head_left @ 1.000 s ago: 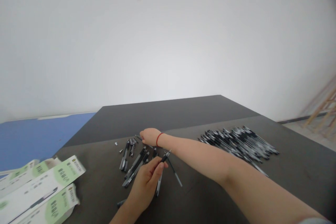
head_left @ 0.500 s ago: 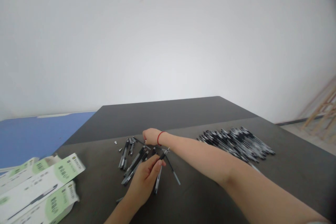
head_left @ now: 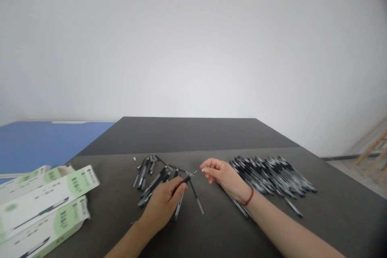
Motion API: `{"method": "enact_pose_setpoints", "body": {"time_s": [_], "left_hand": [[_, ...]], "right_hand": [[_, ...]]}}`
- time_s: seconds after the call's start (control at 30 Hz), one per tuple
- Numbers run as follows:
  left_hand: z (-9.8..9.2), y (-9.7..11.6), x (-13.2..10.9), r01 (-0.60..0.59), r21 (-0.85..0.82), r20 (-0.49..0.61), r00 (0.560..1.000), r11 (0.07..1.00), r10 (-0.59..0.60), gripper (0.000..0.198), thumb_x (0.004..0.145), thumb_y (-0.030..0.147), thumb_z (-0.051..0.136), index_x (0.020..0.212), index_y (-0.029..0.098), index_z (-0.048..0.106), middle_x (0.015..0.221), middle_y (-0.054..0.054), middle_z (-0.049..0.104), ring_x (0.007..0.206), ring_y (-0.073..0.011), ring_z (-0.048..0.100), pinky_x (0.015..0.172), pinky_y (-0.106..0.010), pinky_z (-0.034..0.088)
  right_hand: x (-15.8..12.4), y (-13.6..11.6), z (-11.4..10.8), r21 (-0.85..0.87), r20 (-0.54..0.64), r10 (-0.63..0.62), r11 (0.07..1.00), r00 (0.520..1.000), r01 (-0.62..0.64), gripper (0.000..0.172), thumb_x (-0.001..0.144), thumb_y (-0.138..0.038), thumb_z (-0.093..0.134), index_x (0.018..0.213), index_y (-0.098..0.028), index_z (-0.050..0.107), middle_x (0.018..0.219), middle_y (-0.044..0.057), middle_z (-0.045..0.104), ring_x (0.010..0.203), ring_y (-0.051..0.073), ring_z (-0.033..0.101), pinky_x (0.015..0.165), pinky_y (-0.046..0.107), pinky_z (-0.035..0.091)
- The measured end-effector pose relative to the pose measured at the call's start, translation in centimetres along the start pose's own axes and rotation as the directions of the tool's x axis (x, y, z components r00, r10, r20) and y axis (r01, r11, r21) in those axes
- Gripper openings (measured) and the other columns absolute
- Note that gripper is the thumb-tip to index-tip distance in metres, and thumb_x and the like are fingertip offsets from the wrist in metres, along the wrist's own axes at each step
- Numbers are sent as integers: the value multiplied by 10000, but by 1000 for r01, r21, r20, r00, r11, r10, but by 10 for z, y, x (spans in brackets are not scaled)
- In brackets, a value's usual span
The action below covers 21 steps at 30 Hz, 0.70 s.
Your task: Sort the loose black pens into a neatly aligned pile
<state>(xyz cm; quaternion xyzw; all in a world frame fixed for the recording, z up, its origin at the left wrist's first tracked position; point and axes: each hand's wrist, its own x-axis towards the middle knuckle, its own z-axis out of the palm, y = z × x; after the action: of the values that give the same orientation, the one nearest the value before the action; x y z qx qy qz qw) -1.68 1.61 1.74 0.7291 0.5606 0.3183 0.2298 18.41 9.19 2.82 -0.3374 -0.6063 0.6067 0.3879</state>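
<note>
My left hand (head_left: 165, 199) is closed around a black-gripped pen (head_left: 188, 178) with its thin bare tip pointing up and right. Opposite that tip, my right hand (head_left: 222, 175) pinches a small pale pen tip cone (head_left: 203, 170) between thumb and fingers, a short gap away. Loose pen parts (head_left: 155, 185), dark and clear, lie scattered around and behind my left hand. One slim pen piece (head_left: 197, 198) slants on the table just right of it. Beside my right wrist spreads a large pile of pens (head_left: 272, 175).
White and green pen boxes (head_left: 48, 201) lie stacked at the left front of the dark table (head_left: 193, 135). A small pale cone (head_left: 134, 159) sits left of the loose parts. Beyond the table are a blue surface (head_left: 54, 141), a white wall and a wooden frame (head_left: 373, 149).
My right hand has come back from the loose parts at the left, moving right, and now holds the small cone near the pen. My left hand stays around the pen.
</note>
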Motion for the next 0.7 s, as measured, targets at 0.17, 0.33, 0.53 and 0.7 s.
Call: {"method": "enact_pose_setpoints", "body": {"time_s": [0.17, 0.33, 0.53, 0.7], "left_hand": [[-4, 0, -1, -25, 162, 39, 999, 986, 19, 299, 934, 351, 356, 719, 211, 511, 652, 39, 553, 621, -142, 530, 589, -242, 301], [-4, -2, -1, -39, 229, 70, 997, 973, 23, 272, 932, 336, 363, 750, 216, 526, 663, 34, 575, 619, -142, 540, 581, -241, 297], [-6, 1, -1, -30, 264, 73, 997, 964, 11, 276, 935, 333, 352, 789, 217, 556, 688, 20, 599, 645, -152, 561, 593, -243, 311], [-3, 3, -2, -62, 262, 88, 995, 963, 40, 272, 933, 318, 363, 748, 212, 531, 675, 26, 589, 626, -143, 551, 575, -233, 306]], "right_hand": [[-7, -7, 4, -119, 8, -17, 993, 1000, 18, 143, 759, -273, 618, 831, -150, 631, 604, -42, 556, 514, 68, 489, 525, 199, 403], [-14, -10, 10, -252, 22, -51, 966, 998, 55, 121, 765, -262, 603, 822, -157, 621, 605, -42, 557, 527, 79, 510, 534, 209, 424], [-15, -8, 9, -299, -30, -92, 951, 995, 79, 111, 771, -258, 591, 824, -165, 617, 590, -44, 550, 543, 90, 527, 536, 208, 435], [-15, 2, 13, -275, 14, -75, 958, 997, 76, 121, 771, -270, 598, 822, -161, 618, 610, -36, 569, 543, 89, 531, 542, 209, 442]]}}
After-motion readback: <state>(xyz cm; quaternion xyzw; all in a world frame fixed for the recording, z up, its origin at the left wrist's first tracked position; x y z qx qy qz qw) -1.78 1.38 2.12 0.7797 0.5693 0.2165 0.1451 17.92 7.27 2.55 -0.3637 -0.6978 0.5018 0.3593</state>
